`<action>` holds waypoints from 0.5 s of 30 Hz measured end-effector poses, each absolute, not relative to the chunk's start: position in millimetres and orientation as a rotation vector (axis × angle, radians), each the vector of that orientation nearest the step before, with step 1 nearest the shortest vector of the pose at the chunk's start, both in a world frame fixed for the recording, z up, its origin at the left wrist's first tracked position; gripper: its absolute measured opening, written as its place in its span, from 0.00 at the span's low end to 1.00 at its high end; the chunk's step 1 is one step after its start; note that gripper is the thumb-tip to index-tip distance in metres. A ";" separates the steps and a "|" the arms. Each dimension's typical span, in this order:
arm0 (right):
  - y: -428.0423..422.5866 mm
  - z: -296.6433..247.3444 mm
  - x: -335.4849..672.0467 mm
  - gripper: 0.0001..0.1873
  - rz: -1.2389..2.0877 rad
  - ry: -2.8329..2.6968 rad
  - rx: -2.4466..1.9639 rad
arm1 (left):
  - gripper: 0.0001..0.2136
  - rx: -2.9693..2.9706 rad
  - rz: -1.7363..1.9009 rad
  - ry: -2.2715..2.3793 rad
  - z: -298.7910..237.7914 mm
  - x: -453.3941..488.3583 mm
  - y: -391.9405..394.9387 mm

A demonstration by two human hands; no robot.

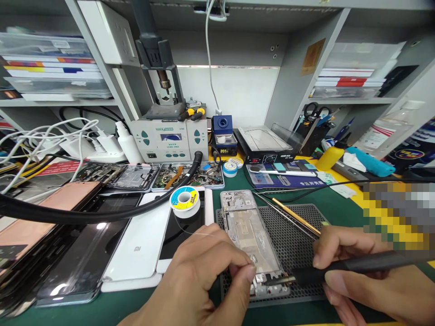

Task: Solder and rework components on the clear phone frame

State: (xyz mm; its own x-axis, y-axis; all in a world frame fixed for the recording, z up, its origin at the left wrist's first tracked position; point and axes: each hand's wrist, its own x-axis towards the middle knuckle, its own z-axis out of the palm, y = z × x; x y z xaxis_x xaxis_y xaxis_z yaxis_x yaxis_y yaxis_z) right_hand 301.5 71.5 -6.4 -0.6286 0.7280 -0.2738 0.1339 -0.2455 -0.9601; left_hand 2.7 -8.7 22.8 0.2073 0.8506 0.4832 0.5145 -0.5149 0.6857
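My left hand (204,276) has thumb and forefinger pinched together over the lower end of an opened phone frame (249,235). A thin solder wire (190,232) runs from a solder spool (185,202) behind my knuckles to this hand; its tip at my fingers is too small to make out. In my right hand (360,280) is a black-handled soldering iron (326,271), held nearly level and pointing left. Its metal tip is at the bottom part of the phone frame; whether it touches cannot be told. The frame lies on a grey perforated mat (295,226).
Gold-coloured tweezers (295,216) lie beside the phone frame. A white phone back (136,244) and other phones crowd the left. A thick black hose (102,215) arches over them from the hot-air station (170,140). A black cable (340,183) crosses at right.
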 end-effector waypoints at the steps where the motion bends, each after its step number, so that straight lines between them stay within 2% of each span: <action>1: 71.8 -7.3 302.2 0.13 1.931 -1.602 -1.033 | 0.09 2.113 1.225 1.271 23.1 2.8 -8.4; 8: 72.4 -10.8 308.2 0.11 1.942 -1.571 -0.992 | 0.09 2.087 1.202 1.277 24.7 1.8 -10.9; 15: 72.8 -3.6 302.4 0.13 1.920 -1.604 -1.019 | 0.09 2.088 1.225 1.273 22.9 2.6 -10.5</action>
State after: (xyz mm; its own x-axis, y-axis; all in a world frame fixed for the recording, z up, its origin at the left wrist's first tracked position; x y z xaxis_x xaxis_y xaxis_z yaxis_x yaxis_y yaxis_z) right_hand 302.4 72.8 -3.6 -0.6336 0.7297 -0.2573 0.1233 -0.2331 -0.9646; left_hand 2.6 -10.5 22.9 0.1998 0.8586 0.4721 0.5043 -0.5032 0.7018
